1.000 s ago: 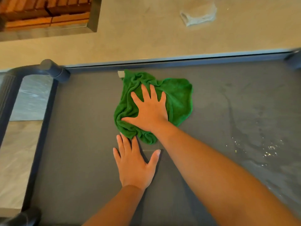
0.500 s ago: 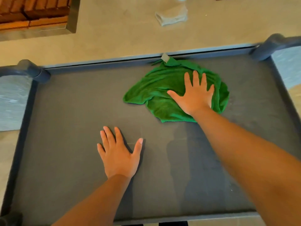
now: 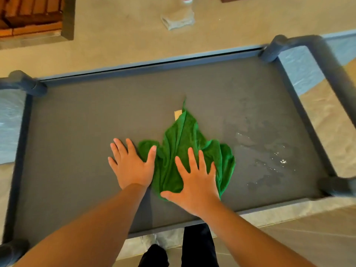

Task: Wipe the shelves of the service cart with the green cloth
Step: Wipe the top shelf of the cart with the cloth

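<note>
While the right hand presses flat on the green cloth, palm down and fingers spread, the cloth lies bunched on the top shelf of the service cart, nearer the shelf's near edge than its far edge and roughly midway between the left and right edges. Its grip is released: no finger curls around the fabric, which is held only by downward pressure, a posture that suits sliding the cloth across a flat surface. A narrow tail of the cloth trails toward the far edge, with a pale label showing beside it; the trailing shape suggests a stroke drawn toward the near edge, though this is a judgement. The left hand also lies flat with open fingers, resting on the bare shelf just left of the cloth, its thumb touching the cloth's left fold. It grasps nothing and probably serves to brace the body and steady the cart against the push of the wiping hand. Toward the right edge a wet patch with glinting droplets remains on the shelf, apart from the cloth, so that area likely calls for the next passes. Raised rims and the corner posts bound the surface; the corners may be awkward to reach with a flat palm. Lower shelves are hidden beneath the top one. On the floor beyond the far edge lies a pale crumpled rag, well apart from the cart.
</note>
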Motion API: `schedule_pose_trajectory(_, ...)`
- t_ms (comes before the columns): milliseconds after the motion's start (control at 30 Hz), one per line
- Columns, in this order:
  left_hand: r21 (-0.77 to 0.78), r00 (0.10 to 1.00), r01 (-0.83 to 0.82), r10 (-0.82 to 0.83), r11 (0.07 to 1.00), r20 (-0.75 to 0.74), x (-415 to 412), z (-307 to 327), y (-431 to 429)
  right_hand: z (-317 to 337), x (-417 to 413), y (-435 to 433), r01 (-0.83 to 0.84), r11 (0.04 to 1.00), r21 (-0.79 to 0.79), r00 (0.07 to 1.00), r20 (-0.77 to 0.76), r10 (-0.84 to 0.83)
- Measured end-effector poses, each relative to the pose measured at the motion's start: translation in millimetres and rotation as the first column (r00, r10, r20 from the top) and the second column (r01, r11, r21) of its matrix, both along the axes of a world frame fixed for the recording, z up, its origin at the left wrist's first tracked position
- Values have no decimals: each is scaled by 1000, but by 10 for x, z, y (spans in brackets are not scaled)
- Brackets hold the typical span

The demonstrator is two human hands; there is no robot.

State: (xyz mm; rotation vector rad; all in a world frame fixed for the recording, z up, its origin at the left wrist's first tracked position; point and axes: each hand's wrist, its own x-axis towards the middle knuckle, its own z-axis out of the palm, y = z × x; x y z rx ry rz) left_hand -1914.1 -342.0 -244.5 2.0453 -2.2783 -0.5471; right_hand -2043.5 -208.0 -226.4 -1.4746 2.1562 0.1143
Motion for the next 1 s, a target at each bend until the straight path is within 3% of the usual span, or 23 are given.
schedule_pose_trajectory(267,10,1000,10,-10,1000,0,1,12,-11,168,218,204,-93,990,106,984,165,75)
schedule_pose_trajectory(667,7,1000,10,-10,1000,1,6,-11,-18,-131,-676,-1269,7,998,-62,985,-173,-17)
schedule_pose_trajectory(1000,37,1000,0,0,999,7,-2,7,-27,-121,-1432,-2194,102,989,-104,978,-171,-119)
